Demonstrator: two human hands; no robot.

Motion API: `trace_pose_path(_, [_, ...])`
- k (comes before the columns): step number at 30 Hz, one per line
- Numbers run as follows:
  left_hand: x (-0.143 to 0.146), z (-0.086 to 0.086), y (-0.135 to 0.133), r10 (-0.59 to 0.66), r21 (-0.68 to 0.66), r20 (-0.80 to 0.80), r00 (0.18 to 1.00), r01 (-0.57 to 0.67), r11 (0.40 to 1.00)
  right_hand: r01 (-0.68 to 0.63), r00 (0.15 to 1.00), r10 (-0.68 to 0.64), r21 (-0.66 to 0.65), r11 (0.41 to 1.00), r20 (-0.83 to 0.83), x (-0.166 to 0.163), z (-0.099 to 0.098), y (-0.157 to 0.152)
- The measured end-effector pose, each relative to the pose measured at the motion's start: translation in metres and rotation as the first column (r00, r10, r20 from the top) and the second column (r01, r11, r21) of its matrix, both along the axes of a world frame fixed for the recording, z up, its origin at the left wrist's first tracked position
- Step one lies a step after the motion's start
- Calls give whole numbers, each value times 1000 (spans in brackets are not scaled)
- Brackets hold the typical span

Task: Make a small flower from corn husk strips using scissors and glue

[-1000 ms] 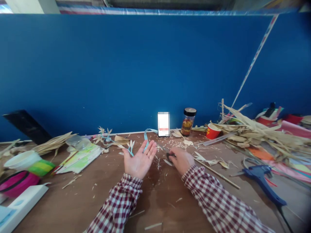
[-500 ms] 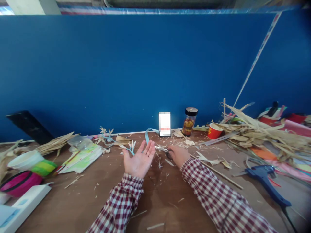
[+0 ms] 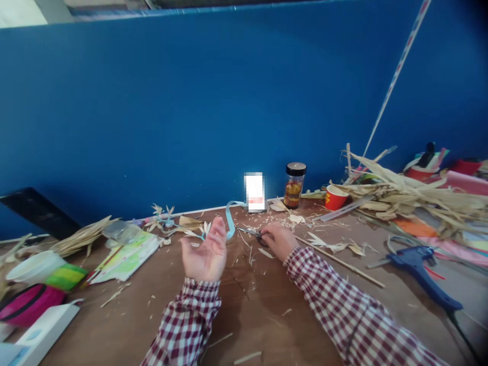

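Observation:
My left hand [image 3: 205, 251] hovers palm up above the brown table [image 3: 251, 315], its fingers curling loosely with nothing in them. Just beyond its fingertips lie a light blue ribbon [image 3: 229, 223] and a small straw sprig [image 3: 200, 231]. My right hand [image 3: 277, 240] rests on the table with its fingers closed around the dark handles of a pair of scissors [image 3: 251, 234], whose blades point left towards the ribbon. Both sleeves are red and white check. Straw shavings litter the wood around both hands.
A phone [image 3: 254, 191] and a black-lidded jar [image 3: 294, 185] stand against the blue wall. A red paper cup [image 3: 335, 197], a heap of dried husks [image 3: 404, 201] and a blue glue gun [image 3: 419, 269] lie right. Left: printed paper [image 3: 124, 254], white cup [image 3: 32, 264], pink bowl [image 3: 23, 305].
My left hand has turned edge-on and its flat fingers have curled slightly. My right hand slid a little away from me with the scissors. The view tilted down.

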State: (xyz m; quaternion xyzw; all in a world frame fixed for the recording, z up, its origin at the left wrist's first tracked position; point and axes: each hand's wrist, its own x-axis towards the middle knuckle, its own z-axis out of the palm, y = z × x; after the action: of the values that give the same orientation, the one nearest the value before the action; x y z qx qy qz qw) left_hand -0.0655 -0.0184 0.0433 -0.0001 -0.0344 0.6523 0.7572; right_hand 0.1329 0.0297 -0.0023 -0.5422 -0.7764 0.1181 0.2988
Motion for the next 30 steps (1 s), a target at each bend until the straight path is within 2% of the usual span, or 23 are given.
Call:
trace_pose_path(4, [-2,1,-1,-14,27,31,999,13,1000,-4,998,-7,179,984,60,-15,16,-24])
trace_pose_path(6, [-2,3,-2,1,14,25,1000,-2,1000,-65,997,57,230,971,43,-25,25,-40])
trace_pose_path(8, [0,4,-2,11,-3,20,1000,-11,1000,-171,984,179,252,952,-9,-37,30,-56])
trace_pose_path(12, [2,3,-2,40,-25,-12,999,-41,999,-320,935,343,200,926,-89,-57,28,-79])
trace_pose_path(18, [1,1,1,96,-82,-87,992,-103,991,-364,908,395,207,908,-136,-62,17,-84])
trace_pose_path(21, [1,3,3,158,-118,-122,980,-172,978,-396,883,432,200,896,-185,-61,15,-86])
trace_pose_path(24, [3,7,4,214,-117,-150,965,-232,966,-394,860,408,108,913,-306,-60,11,-88])
trace_pose_path(27, [6,8,3,207,-123,-171,963,-229,966,-295,889,283,24,955,-359,-59,7,-87])
trace_pose_path(28, [7,8,2,202,-132,-179,963,-227,965,-262,903,259,39,964,-342,-58,6,-86])
trace_pose_path(30, [8,7,2,191,-155,-196,962,-223,963,-242,917,280,162,957,-284,-57,8,-85])
